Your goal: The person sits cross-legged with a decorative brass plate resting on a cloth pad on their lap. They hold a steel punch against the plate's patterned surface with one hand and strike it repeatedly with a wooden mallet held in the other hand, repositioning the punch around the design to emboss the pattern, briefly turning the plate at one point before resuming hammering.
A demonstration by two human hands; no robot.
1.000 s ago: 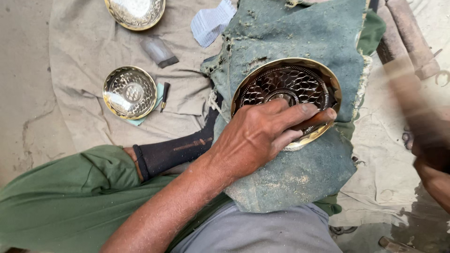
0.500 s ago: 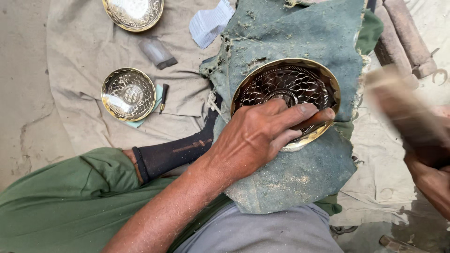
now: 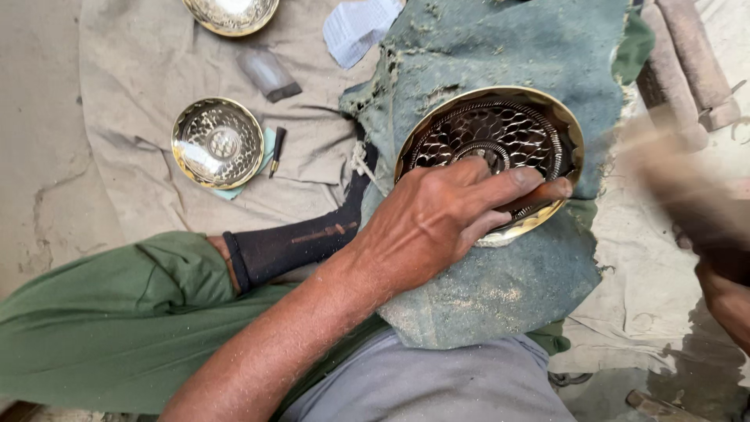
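Observation:
A round brass plate [image 3: 500, 133] with a dark engraved pattern lies on a dusty green pad [image 3: 500, 281] over my lap. My left hand [image 3: 445, 223] rests on the plate's near rim. Its fingers pinch a small dark punch [image 3: 537, 205] against the metal, and most of the punch is hidden. At the right edge my right hand [image 3: 726, 301] grips a hammer [image 3: 680, 187], which is blurred by motion, right of the plate.
A small hammered brass bowl [image 3: 217, 143] sits on the beige cloth [image 3: 141, 86] at left, with a thin dark tool [image 3: 276, 150] beside it. Another brass bowl [image 3: 230, 14], a grey metal piece [image 3: 268, 74] and a white paper [image 3: 359, 27] lie further back. Wooden rods [image 3: 687, 55] lie at top right.
The blurred hammer in my right hand has swung lower and closer to the plate's right side. My left hand stays put on the plate.

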